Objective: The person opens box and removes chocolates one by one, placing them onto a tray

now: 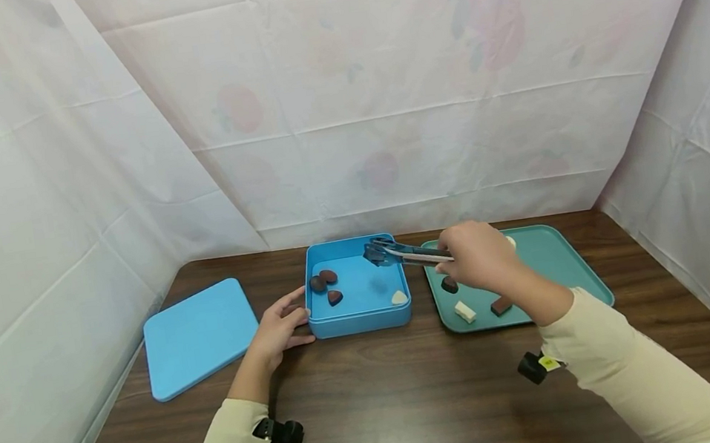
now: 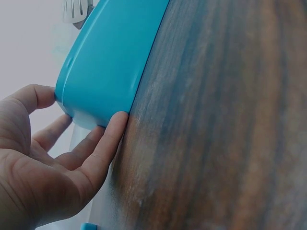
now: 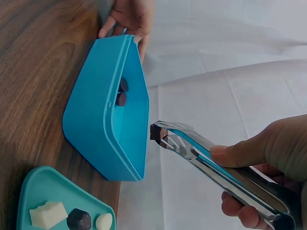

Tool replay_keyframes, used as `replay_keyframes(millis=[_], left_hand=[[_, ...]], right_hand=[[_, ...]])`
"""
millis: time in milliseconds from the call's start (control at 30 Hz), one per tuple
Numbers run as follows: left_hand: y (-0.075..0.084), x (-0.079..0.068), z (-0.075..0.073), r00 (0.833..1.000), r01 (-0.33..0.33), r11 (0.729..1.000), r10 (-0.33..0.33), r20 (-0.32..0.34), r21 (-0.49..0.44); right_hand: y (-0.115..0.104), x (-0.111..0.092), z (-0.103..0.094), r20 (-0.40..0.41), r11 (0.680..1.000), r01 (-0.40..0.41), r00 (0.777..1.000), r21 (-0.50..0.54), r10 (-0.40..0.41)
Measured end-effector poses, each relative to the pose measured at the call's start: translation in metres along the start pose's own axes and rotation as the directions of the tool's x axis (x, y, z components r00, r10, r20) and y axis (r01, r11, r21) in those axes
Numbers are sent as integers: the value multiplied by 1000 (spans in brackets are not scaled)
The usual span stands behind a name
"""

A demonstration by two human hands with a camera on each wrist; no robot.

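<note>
My right hand [image 1: 479, 256] grips a pair of metal tongs [image 1: 409, 253] above the right side of a blue box [image 1: 362, 323]. In the right wrist view, the tongs' slotted tips pinch a dark brown chocolate [image 3: 158, 132]. Fingertips of my left hand [image 1: 278, 330] touch the box's left end, spread from the rim down to near the table, as the left wrist view shows. Inside the box, several brown chocolates, among them a pointed one [image 1: 335, 297], lie at the left. A white chocolate [image 1: 399, 297] sits in its near right corner.
To the right, a green tray [image 1: 565, 261] bears white and brown chocolates, partly hidden by my right hand and forearm. A blue lid [image 1: 202, 337] lies flat at the left. White cloth [image 1: 339, 104] hangs behind and beside the brown wooden table [image 1: 378, 398].
</note>
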State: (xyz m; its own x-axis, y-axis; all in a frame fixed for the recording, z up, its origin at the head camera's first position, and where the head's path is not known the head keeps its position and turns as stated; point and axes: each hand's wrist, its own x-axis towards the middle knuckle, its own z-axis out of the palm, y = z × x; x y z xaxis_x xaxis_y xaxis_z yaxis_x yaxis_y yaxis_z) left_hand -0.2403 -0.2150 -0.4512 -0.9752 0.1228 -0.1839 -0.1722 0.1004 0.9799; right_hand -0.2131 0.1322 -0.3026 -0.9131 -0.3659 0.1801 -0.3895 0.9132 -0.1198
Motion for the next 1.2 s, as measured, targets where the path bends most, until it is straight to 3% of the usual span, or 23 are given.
replay_keyframes(millis=[567,1200], left_hand=[[-2,2,-2,1000,17,1000,-17,5,-8],[0,-3,-2,1000,-7,1000,7,1,5]], right_hand=[[36,-25,-9,-69,996,-66,995,64,70],[72,-52,-15,-20,977,-185,982,102,188]])
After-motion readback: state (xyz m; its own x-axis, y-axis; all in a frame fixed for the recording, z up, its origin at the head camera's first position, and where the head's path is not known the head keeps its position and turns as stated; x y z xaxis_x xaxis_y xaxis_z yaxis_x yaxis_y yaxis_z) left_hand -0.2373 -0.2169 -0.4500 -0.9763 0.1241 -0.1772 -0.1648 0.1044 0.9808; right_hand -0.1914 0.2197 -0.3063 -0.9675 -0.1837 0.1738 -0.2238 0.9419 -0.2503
